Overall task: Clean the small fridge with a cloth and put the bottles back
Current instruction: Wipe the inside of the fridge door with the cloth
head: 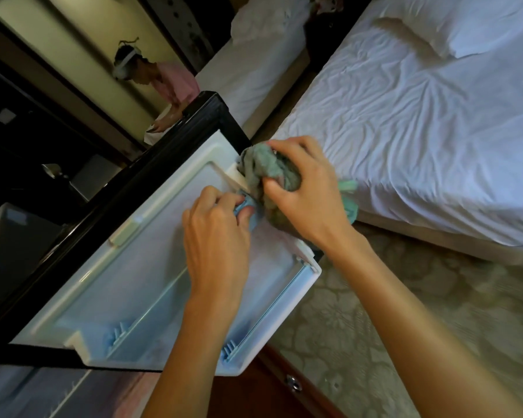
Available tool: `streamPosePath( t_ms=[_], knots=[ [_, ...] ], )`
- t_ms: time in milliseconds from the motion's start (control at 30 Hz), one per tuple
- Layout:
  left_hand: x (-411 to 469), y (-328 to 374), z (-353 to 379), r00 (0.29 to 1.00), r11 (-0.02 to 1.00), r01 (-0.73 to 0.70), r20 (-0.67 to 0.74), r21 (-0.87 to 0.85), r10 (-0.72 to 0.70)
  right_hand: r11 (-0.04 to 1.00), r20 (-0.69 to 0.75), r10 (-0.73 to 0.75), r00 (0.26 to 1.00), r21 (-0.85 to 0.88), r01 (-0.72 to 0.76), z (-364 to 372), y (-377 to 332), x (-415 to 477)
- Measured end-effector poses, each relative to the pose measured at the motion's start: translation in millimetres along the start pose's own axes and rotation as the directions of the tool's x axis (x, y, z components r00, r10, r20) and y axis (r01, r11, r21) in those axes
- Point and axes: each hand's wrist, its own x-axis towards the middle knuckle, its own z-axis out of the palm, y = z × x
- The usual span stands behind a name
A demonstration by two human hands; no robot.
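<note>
A: Step in hand, as we read it: wiping the top corner of the open fridge door [139,267]. Our right hand [308,200] grips the bunched cloth [269,176], which is pressed on the ledge there.

B: Our left hand [215,233] pinches a blue clip [245,210] just beside the cloth. We'd steady that clip, work the cloth into the grooves in short strokes, then go down toward the rail [266,315].

A: Door: white liner, pale blue fittings, black frame. Cloth: green, crumpled.

B: No bottles in sight; we can't tell where they are
</note>
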Motion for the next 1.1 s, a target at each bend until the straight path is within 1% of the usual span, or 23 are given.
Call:
streamPosePath(
  t_ms=[67,167,333,400,467,533,600,733,833,900,967,1033,1100],
  knots=[
    [0.3,-2.6,0.8,1.0,1.0,0.013,0.017,-0.018,-0.013,0.999,0.117,0.032,0.993,-0.013,-0.03,1.0,0.5,1.1],
    [-2.4,-4.7,0.9,1.0,0.997,0.016,0.017,-0.076,-0.015,0.999,0.232,0.051,0.971,-0.029,-0.046,-7.2,5.0,4.0],
    [-14.8,0.7,-2.8,1.0,0.991,0.011,-0.01,-0.137,-0.013,0.999,0.309,0.053,0.949,-0.013,-0.052,-23.1,13.1,1.1],
    [-19.1,4.0,-5.3,1.0,0.99,0.008,-0.02,-0.143,-0.011,0.997,0.341,0.071,0.937,-0.048,-0.059,-27.1,23.3,-9.0],
    [-22.7,5.7,-7.4,1.0,0.99,0.001,-0.023,-0.14,-0.004,0.99,0.365,0.128,0.922,-0.11,-0.093,-27.4,39.1,-27.2],
    [-26.3,6.1,-9.1,1.0,0.99,-0.012,-0.018,-0.14,0.01,0.977,0.344,0.2,0.917,-0.137,-0.162,-26.0,52.2,-46.4],
    [-29.2,6.8,-10.2,1.0,0.991,-0.027,-0.017,-0.133,0.025,0.974,0.308,0.218,0.926,-0.122,-0.188,-25.3,54.6,-57.2],
    [-32.9,6.6,-12.0,0.999,0.991,-0.051,-0.008,-0.124,0.051,0.991,0.261,0.13,0.957,-0.071,-0.115,-28.2,30.1,-52.6],
    [-33.3,6.2,-12.8,0.998,0.991,-0.056,-0.007,-0.122,0.056,0.999,0.198,0.046,0.979,-0.015,-0.044,-27.0,2.7,-36.8],
    [-32.8,5.5,-12.5,0.999,0.99,-0.053,-0.011,-0.13,0.052,1.0,0.165,-0.017,0.986,-0.007,0.018,-22.8,-11.3,-27.1],
    [-32.0,4.8,-11.5,0.999,0.99,-0.053,-0.018,-0.133,0.051,0.999,0.152,-0.042,0.987,-0.014,0.045,-19.4,-12.0,-24.8],
    [-32.0,4.0,-10.5,0.998,0.987,-0.055,-0.02,-0.148,0.052,0.999,0.173,-0.011,0.985,-0.037,0.018,-18.8,2.3,-35.0],
    [-32.2,4.1,-10.4,0.998,0.983,-0.055,-0.017,-0.173,0.053,0.995,0.217,0.074,0.973,-0.08,-0.057,-19.1,24.3,-53.1]
  ],
)
